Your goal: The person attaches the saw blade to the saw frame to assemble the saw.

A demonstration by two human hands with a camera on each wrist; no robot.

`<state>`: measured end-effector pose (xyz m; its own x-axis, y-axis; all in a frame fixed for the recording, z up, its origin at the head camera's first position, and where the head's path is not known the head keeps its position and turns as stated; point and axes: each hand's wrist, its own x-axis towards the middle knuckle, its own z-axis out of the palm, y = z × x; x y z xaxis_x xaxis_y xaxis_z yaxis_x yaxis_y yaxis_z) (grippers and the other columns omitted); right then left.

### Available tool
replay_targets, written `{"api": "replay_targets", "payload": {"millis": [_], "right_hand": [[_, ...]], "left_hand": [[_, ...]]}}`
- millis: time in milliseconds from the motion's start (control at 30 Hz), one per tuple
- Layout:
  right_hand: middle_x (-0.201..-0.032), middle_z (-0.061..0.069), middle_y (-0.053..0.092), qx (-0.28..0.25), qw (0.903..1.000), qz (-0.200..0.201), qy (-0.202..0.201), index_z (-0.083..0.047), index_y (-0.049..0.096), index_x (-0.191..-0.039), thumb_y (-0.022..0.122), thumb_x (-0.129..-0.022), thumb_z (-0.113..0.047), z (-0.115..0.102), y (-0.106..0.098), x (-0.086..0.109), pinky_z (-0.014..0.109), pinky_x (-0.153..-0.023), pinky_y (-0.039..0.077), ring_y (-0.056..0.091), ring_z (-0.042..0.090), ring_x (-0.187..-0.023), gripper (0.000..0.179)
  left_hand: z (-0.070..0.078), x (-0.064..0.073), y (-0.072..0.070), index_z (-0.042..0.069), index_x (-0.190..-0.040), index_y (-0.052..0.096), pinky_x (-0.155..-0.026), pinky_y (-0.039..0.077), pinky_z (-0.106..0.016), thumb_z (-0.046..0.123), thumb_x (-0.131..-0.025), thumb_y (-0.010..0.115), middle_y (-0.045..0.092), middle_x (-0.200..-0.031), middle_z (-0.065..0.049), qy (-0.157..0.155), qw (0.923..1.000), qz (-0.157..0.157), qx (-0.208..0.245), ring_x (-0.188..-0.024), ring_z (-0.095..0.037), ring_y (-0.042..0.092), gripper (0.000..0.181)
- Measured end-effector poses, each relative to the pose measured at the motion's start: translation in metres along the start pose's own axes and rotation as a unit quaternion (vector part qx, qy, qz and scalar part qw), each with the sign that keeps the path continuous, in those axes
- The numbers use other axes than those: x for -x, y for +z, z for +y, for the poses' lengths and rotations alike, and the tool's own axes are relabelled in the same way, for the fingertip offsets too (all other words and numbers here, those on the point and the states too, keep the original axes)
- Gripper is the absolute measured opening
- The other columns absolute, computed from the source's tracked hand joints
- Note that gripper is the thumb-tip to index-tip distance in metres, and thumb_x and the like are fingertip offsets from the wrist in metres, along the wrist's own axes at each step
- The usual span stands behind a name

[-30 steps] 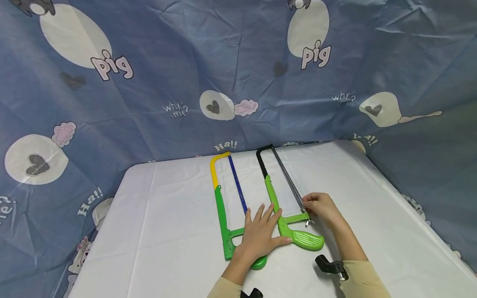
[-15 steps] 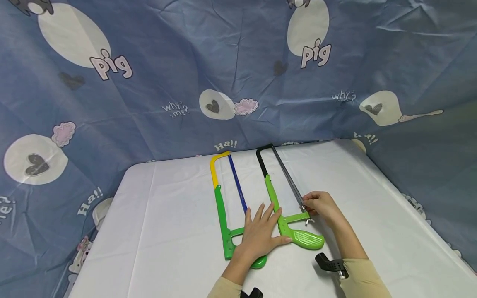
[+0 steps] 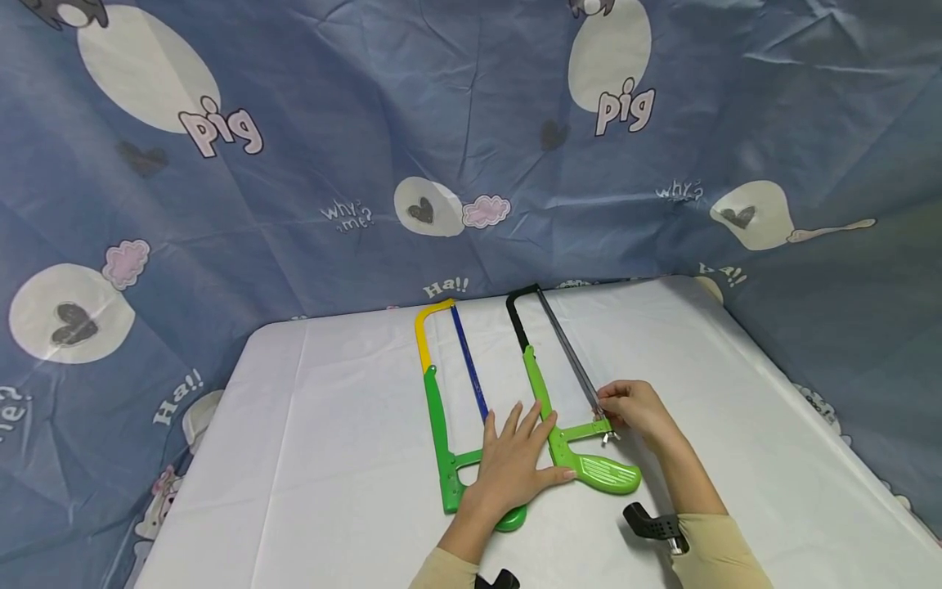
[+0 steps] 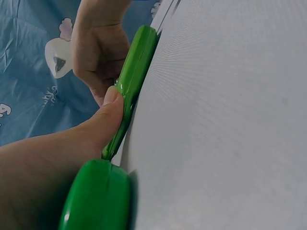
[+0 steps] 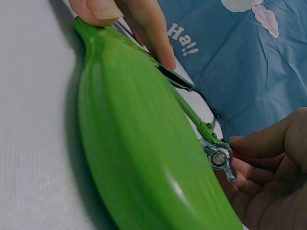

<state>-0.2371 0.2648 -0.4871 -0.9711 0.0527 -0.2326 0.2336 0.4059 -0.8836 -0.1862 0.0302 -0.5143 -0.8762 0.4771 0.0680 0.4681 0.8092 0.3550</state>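
Observation:
Two hacksaws lie side by side on the white table. The right one, a light green hacksaw [image 3: 540,384] with a black front bow, has a grey blade [image 3: 570,352] and a wing nut [image 5: 218,158] at its handle end. My left hand [image 3: 511,466] rests with fingers spread across its frame, thumb on the handle [image 5: 139,124]. My right hand [image 3: 636,409] pinches the grey blade close to the wing nut; its fingertips are partly hidden. Beneath my left hand and wrist, the darker green hacksaw [image 3: 439,417] with yellow bow and blue blade [image 3: 471,368] is partly covered.
A blue printed cloth [image 3: 471,147] hangs behind and around the white-covered table [image 3: 353,458]. Black wrist mounts [image 3: 651,523] sit at both sleeves. The bows of both saws reach close to the table's back edge.

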Motion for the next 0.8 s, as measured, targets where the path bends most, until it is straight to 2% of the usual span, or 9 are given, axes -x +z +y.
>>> {"api": "replay_targets", "payload": {"millis": [167, 300, 433, 600, 800], "right_hand": [[-0.085, 0.013, 0.074, -0.014, 0.9999, 0.002, -0.005, 0.015, 0.065, -0.112, 0.060, -0.092, -0.001, 0.003, 0.001, 0.000, 0.023, -0.059, 0.054, 0.066, 0.009, -0.067, 0.025], [-0.091, 0.020, 0.074, -0.017, 0.9997, 0.008, -0.017, 0.017, 0.063, -0.115, 0.057, -0.093, 0.002, 0.004, 0.002, 0.001, 0.022, -0.062, 0.057, 0.070, 0.011, -0.071, 0.028], [-0.093, 0.021, 0.073, 0.013, 0.9990, 0.024, -0.037, 0.013, 0.064, -0.114, 0.057, -0.092, 0.001, 0.005, 0.003, 0.003, 0.022, -0.062, 0.056, 0.070, 0.012, -0.072, 0.026], [-0.086, 0.017, 0.073, 0.064, 0.9949, 0.056, -0.055, 0.008, 0.069, -0.105, 0.062, -0.089, 0.000, 0.006, 0.004, 0.005, 0.023, -0.058, 0.055, 0.067, 0.011, -0.066, 0.019], [-0.084, 0.011, 0.073, 0.161, 0.9797, 0.091, -0.078, 0.000, 0.071, -0.099, 0.067, -0.086, -0.006, -0.001, 0.003, 0.014, 0.026, -0.061, 0.047, 0.063, 0.015, -0.070, 0.015]], "left_hand": [[0.001, 0.000, -0.001, 0.025, -0.156, 0.033, -0.119, 0.006, -0.069, 0.074, -0.086, 0.052, 0.022, -0.167, -0.004, 0.002, 1.0000, 0.002, 0.005, -0.154, -0.034, 0.019, 0.087], [0.001, 0.000, -0.001, 0.025, -0.156, 0.034, -0.119, 0.006, -0.069, 0.073, -0.086, 0.054, 0.023, -0.167, -0.004, 0.001, 1.0000, 0.003, 0.005, -0.154, -0.034, 0.019, 0.087], [0.000, 0.001, 0.001, 0.025, -0.156, 0.034, -0.119, 0.006, -0.068, 0.073, -0.086, 0.054, 0.023, -0.166, -0.004, -0.001, 1.0000, 0.002, 0.004, -0.154, -0.034, 0.019, 0.087], [0.001, 0.000, 0.001, 0.025, -0.156, 0.035, -0.119, 0.008, -0.069, 0.074, -0.086, 0.053, 0.025, -0.166, -0.005, 0.003, 1.0000, 0.006, 0.002, -0.154, -0.034, 0.021, 0.087], [0.000, 0.000, 0.000, 0.025, -0.155, 0.035, -0.119, 0.009, -0.069, 0.074, -0.086, 0.052, 0.025, -0.166, -0.005, 0.006, 0.9999, 0.014, -0.006, -0.153, -0.035, 0.022, 0.086]]}}
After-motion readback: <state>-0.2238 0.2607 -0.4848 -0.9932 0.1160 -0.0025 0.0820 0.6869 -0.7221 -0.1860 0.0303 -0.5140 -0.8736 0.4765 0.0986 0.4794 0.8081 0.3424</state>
